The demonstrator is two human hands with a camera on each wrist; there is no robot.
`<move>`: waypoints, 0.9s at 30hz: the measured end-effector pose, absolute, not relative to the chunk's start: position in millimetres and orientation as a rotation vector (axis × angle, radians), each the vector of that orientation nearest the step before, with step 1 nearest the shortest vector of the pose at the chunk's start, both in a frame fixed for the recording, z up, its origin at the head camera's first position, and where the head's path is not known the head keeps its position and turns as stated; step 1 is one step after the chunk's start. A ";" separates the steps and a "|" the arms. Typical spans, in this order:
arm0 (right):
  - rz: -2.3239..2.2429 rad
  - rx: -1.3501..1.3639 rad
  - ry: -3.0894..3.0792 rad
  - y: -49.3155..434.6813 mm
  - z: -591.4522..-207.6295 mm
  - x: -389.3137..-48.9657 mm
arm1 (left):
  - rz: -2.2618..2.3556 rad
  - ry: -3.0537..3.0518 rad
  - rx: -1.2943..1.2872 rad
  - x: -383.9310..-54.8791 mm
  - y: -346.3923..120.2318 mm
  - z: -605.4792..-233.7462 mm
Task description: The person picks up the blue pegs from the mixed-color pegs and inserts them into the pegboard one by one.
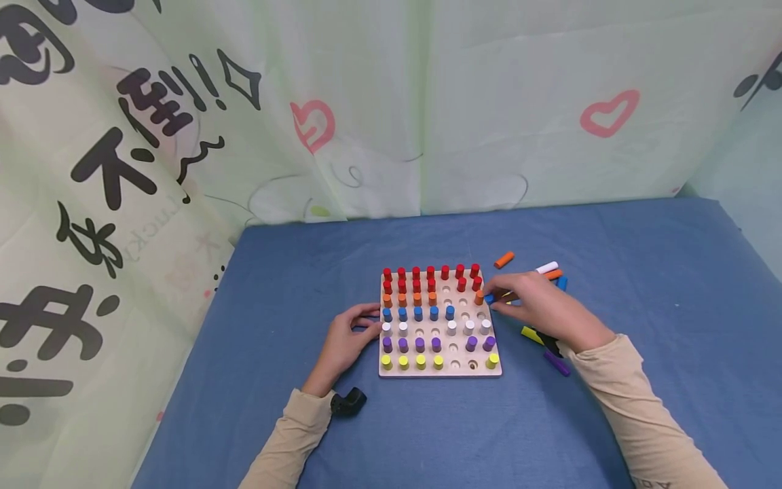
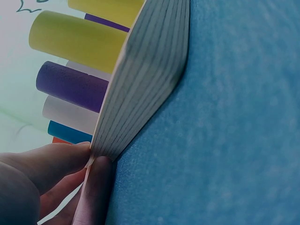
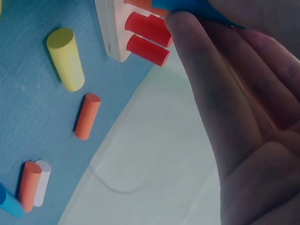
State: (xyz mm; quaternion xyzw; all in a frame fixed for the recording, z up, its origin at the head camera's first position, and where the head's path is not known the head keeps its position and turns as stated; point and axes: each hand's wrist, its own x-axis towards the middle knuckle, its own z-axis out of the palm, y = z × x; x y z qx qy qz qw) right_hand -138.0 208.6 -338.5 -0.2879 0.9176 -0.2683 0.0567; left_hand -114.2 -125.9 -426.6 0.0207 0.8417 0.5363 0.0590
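A wooden pegboard (image 1: 453, 375) lies flat on the blue cloth, holding rows of red, orange, blue, white, purple and yellow pegs. Some of its holes on the right half are bare. My left hand (image 1: 343, 346) touches the board's left edge; in the left wrist view the thumb and a finger press at its corner. At the right edge, beside an orange peg (image 1: 479, 297), my right hand (image 1: 544, 305) pinches a blue peg (image 1: 489, 299) between thumb and fingertips. The same blue peg (image 3: 197, 8) shows near the top of the right wrist view, partly hidden by the fingers.
Loose pegs lie right of the board: an orange peg (image 1: 504, 259), a white peg (image 1: 546, 267), another orange one, a blue peg (image 1: 562, 283), a yellow peg (image 1: 531, 335) and a purple peg (image 1: 556, 363). A printed curtain (image 1: 489, 136) hangs behind the table.
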 end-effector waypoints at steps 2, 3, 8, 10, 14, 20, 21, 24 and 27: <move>-0.815 -0.886 2.788 207.4 -338.8 -138.1 | 1.622 2.551 0.063 -114.2 -126.0 -426.7; -0.815 -0.893 2.791 206.7 -339.0 -138.1 | 1.617 2.553 0.061 -113.9 -125.9 -426.2; -0.813 -0.904 2.795 203.3 -339.8 -137.8 | 1.603 2.554 0.055 -113.1 -125.7 -424.7; -0.818 -0.899 2.789 201.7 -340.2 -137.9 | 1.604 2.552 0.054 -113.0 -125.4 -424.1; -0.840 -0.891 2.765 198.0 -341.5 -138.8 | 1.603 2.548 0.040 -112.6 -124.7 -422.4; -0.837 -0.907 2.740 192.9 -343.1 -140.0 | 1.612 2.548 0.045 -112.3 -125.3 -422.7; -0.838 -0.912 2.738 192.2 -343.3 -140.1 | 1.612 2.548 0.048 -112.4 -125.3 -422.9; -0.844 -0.930 2.725 190.3 -343.5 -140.0 | 1.615 2.548 0.053 -112.6 -125.3 -423.2; -0.855 -0.948 2.709 188.7 -344.1 -139.9 | 1.615 2.550 0.057 -112.6 -125.1 -423.1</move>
